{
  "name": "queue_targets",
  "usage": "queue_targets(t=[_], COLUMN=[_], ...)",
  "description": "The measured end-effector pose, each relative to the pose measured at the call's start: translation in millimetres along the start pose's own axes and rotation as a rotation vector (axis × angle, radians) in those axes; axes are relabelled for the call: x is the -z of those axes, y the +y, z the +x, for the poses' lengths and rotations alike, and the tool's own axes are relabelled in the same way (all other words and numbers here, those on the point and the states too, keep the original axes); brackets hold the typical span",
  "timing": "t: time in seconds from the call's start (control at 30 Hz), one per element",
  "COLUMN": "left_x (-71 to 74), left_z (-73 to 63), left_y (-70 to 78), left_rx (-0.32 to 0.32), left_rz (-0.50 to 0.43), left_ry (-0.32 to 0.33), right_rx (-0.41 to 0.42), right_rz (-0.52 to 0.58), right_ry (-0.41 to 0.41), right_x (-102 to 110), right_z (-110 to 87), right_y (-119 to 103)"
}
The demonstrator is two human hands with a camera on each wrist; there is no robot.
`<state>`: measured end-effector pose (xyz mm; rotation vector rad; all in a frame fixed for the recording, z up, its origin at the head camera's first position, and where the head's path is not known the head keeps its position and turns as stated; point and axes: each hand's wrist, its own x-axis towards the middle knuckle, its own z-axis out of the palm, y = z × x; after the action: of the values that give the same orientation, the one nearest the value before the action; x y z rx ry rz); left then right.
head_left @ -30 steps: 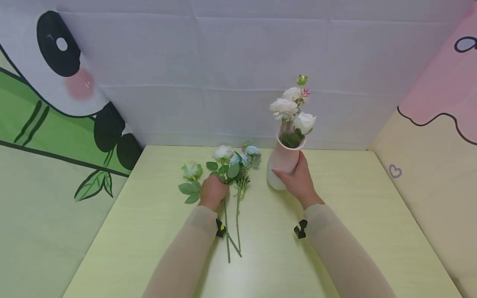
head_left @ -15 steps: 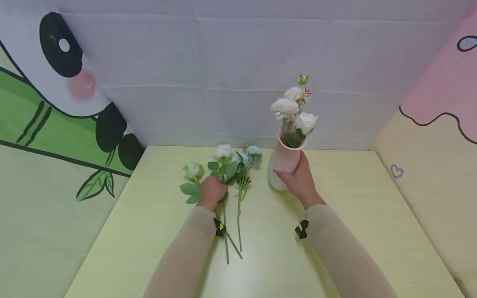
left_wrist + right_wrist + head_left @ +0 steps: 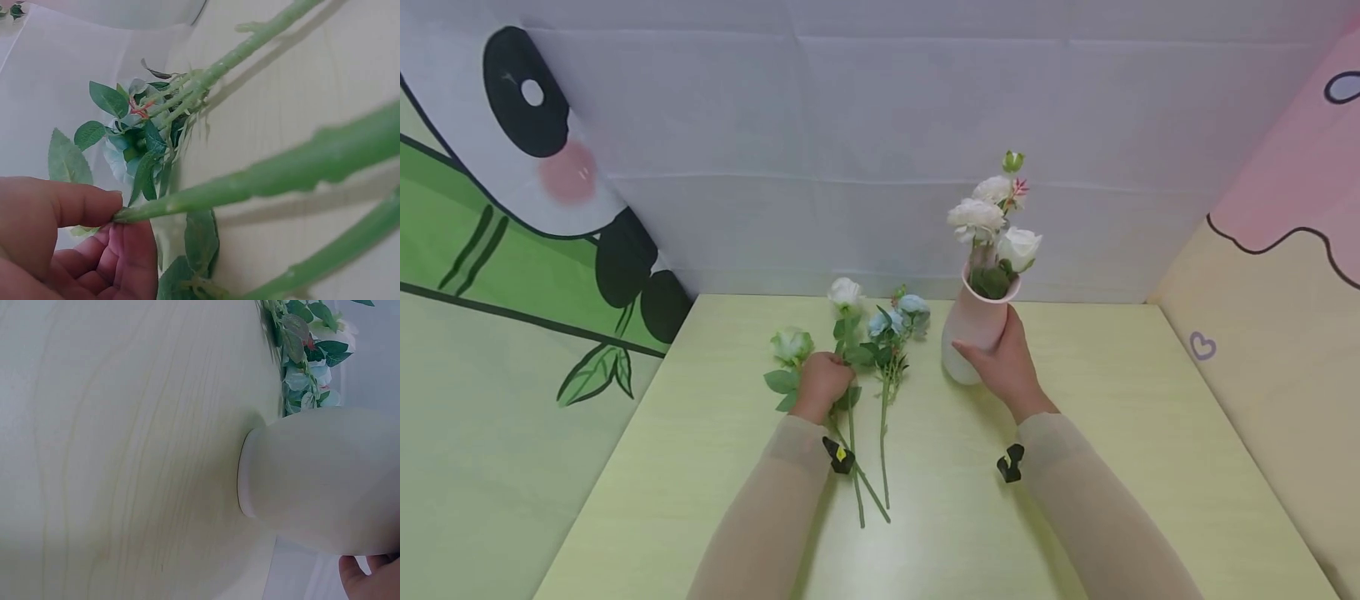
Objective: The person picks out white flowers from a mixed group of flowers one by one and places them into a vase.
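Observation:
My left hand (image 3: 823,383) pinches the stem of a white artificial flower (image 3: 846,292) between thumb and fingertips. In the left wrist view that green stem (image 3: 250,182) runs from the pinch toward the right edge. Farther right, my right hand (image 3: 1006,367) grips the side of a pale pink and white vase (image 3: 972,325), thumb across its front. Several white flowers (image 3: 976,217) stand in the vase. Its lower body and base show in the right wrist view, near the tabletop (image 3: 144,450).
A greenish-white flower (image 3: 792,345) lies left of my left hand. Blue flowers (image 3: 887,323) lie to its right, stems toward me. A light wooden table (image 3: 955,533) carries everything. A pale cloth wall (image 3: 880,225) stands behind, with printed panels on both sides.
The white flower's head has shifted a little away from me and apart from the blue flowers. My left hand has moved slightly left. My right hand keeps its grip on the vase.

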<state>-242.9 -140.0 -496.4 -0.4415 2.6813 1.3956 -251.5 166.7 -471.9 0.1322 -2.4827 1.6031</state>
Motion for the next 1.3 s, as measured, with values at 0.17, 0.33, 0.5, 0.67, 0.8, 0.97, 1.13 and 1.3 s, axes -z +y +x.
queue_targets(t=[0.17, 0.33, 0.5, 0.67, 0.8, 0.97, 1.13, 1.3], left_x=[2.5, 5.8, 11.0, 14.9, 16.2, 19.0, 24.6, 31.6], left_z=[-0.7, -7.7, -15.1, -16.3, -16.0, -18.4, -25.3, -33.1], left_y=[5.1, 12.1, 19.8, 24.3, 26.1, 31.4, 41.8, 54.6], left_rx=[0.001, -0.002, -0.015, -0.025, -0.032, -0.042, -0.039, -0.037], left_rz=[-0.041, -0.103, -0.158, -0.266, -0.373, -0.449, -0.493, -0.553], left_ry=[0.019, 0.024, 0.04, 0.039, 0.028, 0.01, -0.015, -0.042], right_rx=[-0.001, -0.003, 0.002, 0.006, 0.005, -0.001, -0.004, -0.003], right_rz=[-0.003, 0.005, 0.009, 0.012, 0.008, -0.004, -0.005, 0.0], right_ry=[0.0, 0.003, 0.001, 0.004, 0.005, 0.001, -0.004, -0.007], right_x=[0, 0, 0, 0, 0, -1, 0, 0], right_z=[1.7, 2.0, 1.2, 0.7, 1.2, 1.6, 1.0, 0.5], right_y=[1, 3, 3, 2, 3, 3, 2, 1])
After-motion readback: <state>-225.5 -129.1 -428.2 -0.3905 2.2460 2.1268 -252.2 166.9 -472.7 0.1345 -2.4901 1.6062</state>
